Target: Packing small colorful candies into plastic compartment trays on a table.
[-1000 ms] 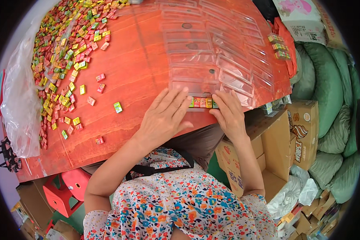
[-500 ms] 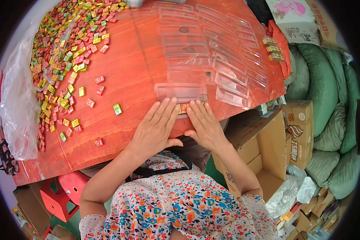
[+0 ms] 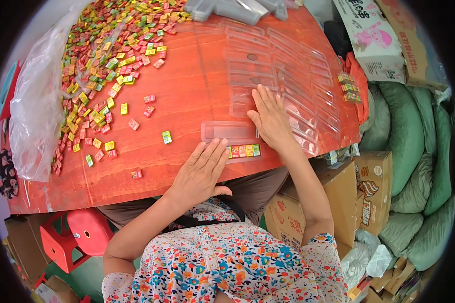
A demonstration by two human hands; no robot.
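Since the earlier frames the right hand (image 3: 272, 118) has left the filled tray and reached up-table; the left hand (image 3: 199, 171) has stayed at the near edge. Filled tray (image 3: 243, 150): narrow clear strip holding a row of coloured wrapped candies, lying flat near the near edge of the red table (image 3: 187, 96), long axis left to right, parallel to that edge, open side apparently up. Left hand lies flat, fingers spread, tips on the tray's left end, gripping nothing; judged to be pinning it against sliding. Just beyond lies an empty clear tray (image 3: 229, 131), same orientation. Right hand is flat, fingers extended together, palm down on the overlapping clear trays (image 3: 288, 70) spread across the table's right half; nothing closed in it, probably pressing or drawing one off. Loose candies (image 3: 166, 137) are scattered mid-table, and the main candy heap (image 3: 106, 55) sits far left beside a clear plastic bag (image 3: 35, 111). Cardboard boxes (image 3: 369, 192) and green sacks (image 3: 414, 136) stand right of the table; red stool (image 3: 81, 235) below.
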